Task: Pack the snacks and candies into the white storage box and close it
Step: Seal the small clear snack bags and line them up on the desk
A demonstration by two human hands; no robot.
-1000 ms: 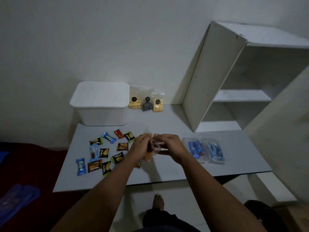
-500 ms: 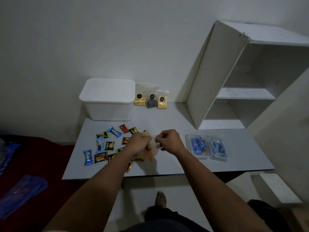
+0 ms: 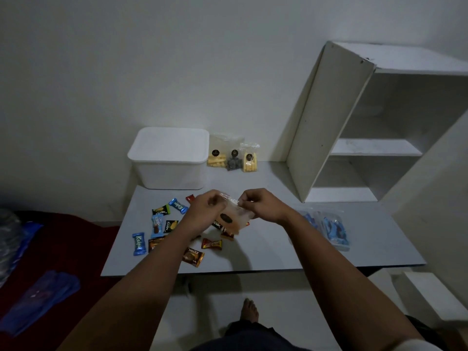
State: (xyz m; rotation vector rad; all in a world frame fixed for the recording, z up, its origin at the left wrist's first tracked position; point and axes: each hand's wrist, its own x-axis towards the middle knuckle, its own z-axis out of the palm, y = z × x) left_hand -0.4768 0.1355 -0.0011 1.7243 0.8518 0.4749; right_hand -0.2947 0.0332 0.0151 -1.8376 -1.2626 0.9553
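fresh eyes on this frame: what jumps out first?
Both hands, left hand and right hand, pinch the top of a clear snack bag above the middle of the table. Colourful wrapped candies lie scattered at the table's left. Behind them the white storage box sits with its lid on, three small snack bags lined up to its right.

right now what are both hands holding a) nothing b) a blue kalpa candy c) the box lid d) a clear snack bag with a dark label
d: the left hand and right hand pinch the top of a clear snack bag above the table; the box sits lidded behind.
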